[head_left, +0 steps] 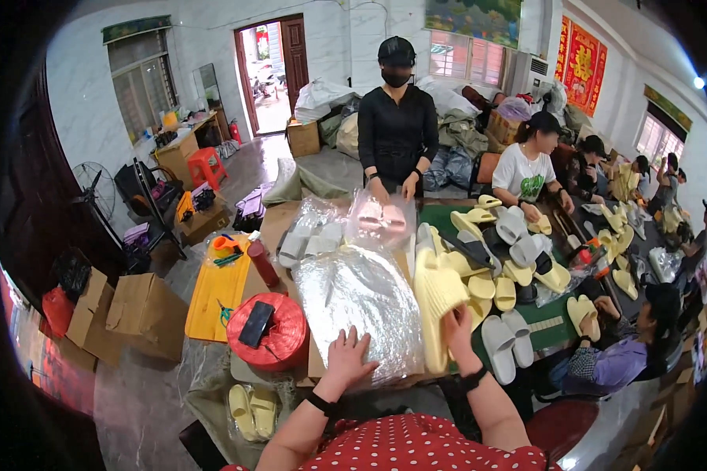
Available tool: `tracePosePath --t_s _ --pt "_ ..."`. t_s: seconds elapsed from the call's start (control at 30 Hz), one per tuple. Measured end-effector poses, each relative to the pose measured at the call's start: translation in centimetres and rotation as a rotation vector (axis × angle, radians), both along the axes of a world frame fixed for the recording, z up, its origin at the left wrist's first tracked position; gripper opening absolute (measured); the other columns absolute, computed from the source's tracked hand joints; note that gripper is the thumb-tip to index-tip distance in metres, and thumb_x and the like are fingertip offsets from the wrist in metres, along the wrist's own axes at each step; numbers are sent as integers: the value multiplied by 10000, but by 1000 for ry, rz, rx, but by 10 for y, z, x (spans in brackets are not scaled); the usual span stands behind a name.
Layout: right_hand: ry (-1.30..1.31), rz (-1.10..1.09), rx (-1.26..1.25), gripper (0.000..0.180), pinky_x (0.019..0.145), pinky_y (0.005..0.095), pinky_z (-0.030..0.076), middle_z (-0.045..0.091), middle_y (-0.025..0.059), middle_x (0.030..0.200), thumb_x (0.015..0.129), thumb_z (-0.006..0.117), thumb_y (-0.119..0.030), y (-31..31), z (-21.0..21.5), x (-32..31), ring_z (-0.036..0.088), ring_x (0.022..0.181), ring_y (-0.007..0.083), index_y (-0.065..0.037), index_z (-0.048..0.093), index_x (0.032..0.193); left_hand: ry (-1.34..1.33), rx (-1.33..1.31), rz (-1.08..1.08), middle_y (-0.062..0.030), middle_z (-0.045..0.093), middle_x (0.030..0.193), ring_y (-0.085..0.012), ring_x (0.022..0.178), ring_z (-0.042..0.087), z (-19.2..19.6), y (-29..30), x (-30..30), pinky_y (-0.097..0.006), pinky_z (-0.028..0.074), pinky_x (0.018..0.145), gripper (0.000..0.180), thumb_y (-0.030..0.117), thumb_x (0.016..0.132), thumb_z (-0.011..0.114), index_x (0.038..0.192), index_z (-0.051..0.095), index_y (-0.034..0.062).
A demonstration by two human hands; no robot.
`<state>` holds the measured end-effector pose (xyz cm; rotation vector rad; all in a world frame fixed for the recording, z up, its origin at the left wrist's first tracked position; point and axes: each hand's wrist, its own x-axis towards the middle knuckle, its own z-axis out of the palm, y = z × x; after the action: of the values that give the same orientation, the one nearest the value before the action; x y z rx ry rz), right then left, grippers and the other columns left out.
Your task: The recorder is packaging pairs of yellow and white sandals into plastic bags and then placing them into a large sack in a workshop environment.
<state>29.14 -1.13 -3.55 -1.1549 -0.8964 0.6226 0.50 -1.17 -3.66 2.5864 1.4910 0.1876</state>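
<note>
My left hand [349, 361] lies with fingers spread on a stack of clear plastic bags [359, 294] in front of me. With my right hand [459, 339] I grip a pale yellow slipper [435, 294] along its right side; it stands tilted at the stack's right edge, and some of my fingers are hidden behind it. A pair of light grey slippers [499, 345] rests just right of that hand. More yellow slippers [483, 286] are heaped beyond it. Across the table, a person in black [397, 129] handles a clear bag with pink slippers [381, 216] inside.
Left of the bags stands a red roll of twine [291, 345] with a phone [257, 324] on top. Beyond it is a yellow board [212, 294]. Bagged grey slippers [310, 242] lie at the far left of the bags. Several co-workers sit along the table to the right.
</note>
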Motion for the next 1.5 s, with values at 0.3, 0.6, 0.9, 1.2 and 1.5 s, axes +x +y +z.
tracePosePath --t_s 0.3,0.6,0.9,1.2,1.5 --pt "-197 -79 -228 233 827 291 494 667 74 1080 971 556 -67 -112 -5 35 631 951 149 15 565 1189 -112 107 -38 -187 424 1465 -406 1284 419 3 -1 -10 -496 359 1022 814 638 796 640 1434 468 163" --pt "-177 -17 -286 246 852 317 484 658 110 1077 936 596 -33 -117 23 31 632 977 198 31 558 1170 -229 12 -132 -280 303 1520 -475 1404 268 -13 -18 -29 -549 271 1098 795 632 788 674 1426 491 194" --pt "-240 -55 -279 268 868 334 475 651 117 1105 932 576 -20 -111 31 29 620 1003 212 22 552 1196 -459 -1 -20 -235 577 1304 -446 1236 496 -8 -6 -24 -493 384 1063 311 319 895 629 1119 710 119" --pt "-287 106 -161 347 896 310 472 643 117 1160 924 613 -114 -135 69 11 620 1057 199 50 550 1224 -821 -233 346 -135 701 961 -317 883 666 25 11 -10 -383 518 782 217 249 888 660 971 725 60" --pt "-577 105 -359 372 734 316 485 627 112 1053 789 668 4 -152 73 -16 610 857 241 -30 629 1157 -645 -63 162 -168 700 1005 -349 1002 627 9 -1 -8 -430 459 936 258 277 890 629 946 733 48"
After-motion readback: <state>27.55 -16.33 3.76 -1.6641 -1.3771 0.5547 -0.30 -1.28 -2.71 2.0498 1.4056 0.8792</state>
